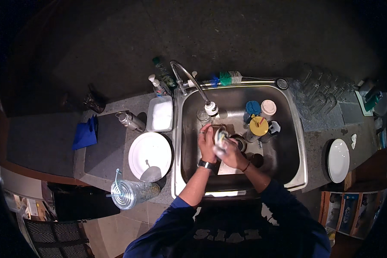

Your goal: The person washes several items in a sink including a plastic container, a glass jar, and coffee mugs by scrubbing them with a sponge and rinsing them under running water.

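Note:
Over the steel sink [303,170], my left hand [207,144] curls around the side of a small, roundish, whitish thing [221,136] with yellow-green on it. My right hand [231,155] closes against its near side, smeared by motion. Fingers and blur hide what kind of thing it is. A clear glass [202,117] stands beyond my left hand, below the white faucet head [211,109]. Dark round dishes [240,144] lie in the basin beside my right hand. Right of them are tumblers, including one with a yellow lid [259,126], a blue one [253,107] and a pale pink-topped one [268,107].
Left of the sink are white plates [149,148], a white tub [160,112], a metal bottle [131,121], a clear tumbler with a straw [131,193] and a pump bottle [158,87]. On the right, several glasses [320,92] stand upon a mat, with a white plate [339,161] nearer.

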{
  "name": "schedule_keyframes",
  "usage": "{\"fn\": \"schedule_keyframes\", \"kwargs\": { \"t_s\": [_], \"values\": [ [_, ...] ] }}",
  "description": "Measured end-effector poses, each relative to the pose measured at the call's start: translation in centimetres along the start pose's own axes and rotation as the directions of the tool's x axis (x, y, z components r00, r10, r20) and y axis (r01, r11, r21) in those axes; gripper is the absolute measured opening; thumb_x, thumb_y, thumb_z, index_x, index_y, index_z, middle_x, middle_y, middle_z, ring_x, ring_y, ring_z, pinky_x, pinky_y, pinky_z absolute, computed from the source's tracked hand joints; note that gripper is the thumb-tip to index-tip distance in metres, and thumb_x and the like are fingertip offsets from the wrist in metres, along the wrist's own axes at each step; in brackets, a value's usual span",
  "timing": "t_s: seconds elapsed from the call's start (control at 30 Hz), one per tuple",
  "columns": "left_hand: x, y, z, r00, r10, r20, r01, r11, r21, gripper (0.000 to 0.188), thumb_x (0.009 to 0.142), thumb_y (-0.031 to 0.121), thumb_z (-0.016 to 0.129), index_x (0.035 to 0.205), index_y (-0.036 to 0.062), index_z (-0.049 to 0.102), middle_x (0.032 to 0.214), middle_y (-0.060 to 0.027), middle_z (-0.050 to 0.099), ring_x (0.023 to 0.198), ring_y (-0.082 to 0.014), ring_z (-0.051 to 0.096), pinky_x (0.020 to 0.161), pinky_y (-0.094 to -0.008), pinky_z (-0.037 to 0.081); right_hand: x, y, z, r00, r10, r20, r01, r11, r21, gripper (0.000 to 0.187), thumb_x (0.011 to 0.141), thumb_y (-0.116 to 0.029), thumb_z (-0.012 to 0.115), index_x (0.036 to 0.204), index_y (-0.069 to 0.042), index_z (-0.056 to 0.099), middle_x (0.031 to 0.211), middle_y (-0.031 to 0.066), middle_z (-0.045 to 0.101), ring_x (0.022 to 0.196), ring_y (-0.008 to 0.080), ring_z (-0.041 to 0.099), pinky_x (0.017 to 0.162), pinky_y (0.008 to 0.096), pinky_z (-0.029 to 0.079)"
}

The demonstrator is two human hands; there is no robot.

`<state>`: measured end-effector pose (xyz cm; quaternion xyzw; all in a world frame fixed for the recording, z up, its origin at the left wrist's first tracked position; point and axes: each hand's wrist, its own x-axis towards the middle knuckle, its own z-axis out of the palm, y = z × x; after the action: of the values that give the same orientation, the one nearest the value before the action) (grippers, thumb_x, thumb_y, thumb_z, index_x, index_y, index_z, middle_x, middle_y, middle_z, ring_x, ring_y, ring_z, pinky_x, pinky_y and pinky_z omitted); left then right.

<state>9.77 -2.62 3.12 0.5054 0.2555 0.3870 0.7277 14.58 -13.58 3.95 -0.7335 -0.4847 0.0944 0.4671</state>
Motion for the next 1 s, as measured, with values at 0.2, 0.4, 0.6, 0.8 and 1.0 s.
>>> {"fn": "schedule_keyframes", "kwargs": {
  "t_s": [0.2,0.4,0.6,0.8,1.0],
  "values": [
    [2.7,1.9,-2.9,0.493,-0.784,0.377,0.854,0.519,-0.037,0.046,0.094,0.046,0.053,0.118,0.0087,0.061,0.102,-0.0084,0.070,0.086,-0.0239,0.070,0.073,-0.0425,0.061,2.5,1.7,-7.3,0.748,-0.401,0.529,0.646,0.625,-0.439,0.061,0.080,-0.061,0.059,0.111,-0.010,0.066,0.126,0.0033,0.060,0.125,0.0172,0.049,0.113,0.0526,0.022],
    [2.9,3.0,-1.9,0.614,-0.726,0.310,0.773,0.633,-0.049,0.047,0.093,0.048,0.054,0.117,0.0085,0.062,0.094,-0.0071,0.071,0.072,-0.0215,0.070,0.057,-0.0355,0.060,2.2,0.4,-6.5,0.764,-0.308,0.567,0.603,0.653,-0.458,0.057,0.080,-0.056,0.064,0.108,-0.006,0.065,0.117,0.0098,0.063,0.122,0.0239,0.052,0.108,0.0580,0.023],
    [0.4,-2.3,-0.4,0.990,0.077,0.115,-0.100,0.971,0.216,0.032,0.100,0.026,0.047,0.116,0.0013,0.058,0.107,-0.0067,0.061,0.096,-0.0156,0.057,0.088,-0.0292,0.045,1.9,-0.5,-1.2,0.860,0.475,0.185,-0.465,0.580,0.669,0.024,0.089,-0.026,0.062,0.094,-0.002,0.060,0.095,0.0143,0.064,0.087,0.0240,0.059,0.078,0.0357,0.045],
    [0.5,0.1,-0.1,0.903,-0.429,0.021,0.426,0.887,-0.177,0.041,0.101,0.039,0.044,0.118,0.0041,0.057,0.110,-0.0046,0.060,0.102,-0.0131,0.055,0.093,-0.0271,0.042,-1.1,-0.1,-1.5,0.969,-0.226,-0.100,0.182,0.925,-0.333,0.019,0.088,-0.018,0.061,0.091,0.002,0.061,0.096,0.0192,0.065,0.093,0.0332,0.062,0.087,0.0406,0.046],
    [-0.4,-1.8,0.9,0.999,-0.022,-0.049,0.030,0.986,0.166,0.036,0.102,0.034,0.047,0.119,0.0036,0.053,0.112,-0.0041,0.056,0.102,-0.0121,0.052,0.088,-0.0272,0.043,-0.8,3.6,-1.8,0.906,0.418,0.073,-0.424,0.883,0.203,0.006,0.094,-0.008,0.053,0.091,-0.004,0.054,0.103,0.0048,0.056,0.095,0.0092,0.051,0.083,0.0248,0.042]
  ]
}}
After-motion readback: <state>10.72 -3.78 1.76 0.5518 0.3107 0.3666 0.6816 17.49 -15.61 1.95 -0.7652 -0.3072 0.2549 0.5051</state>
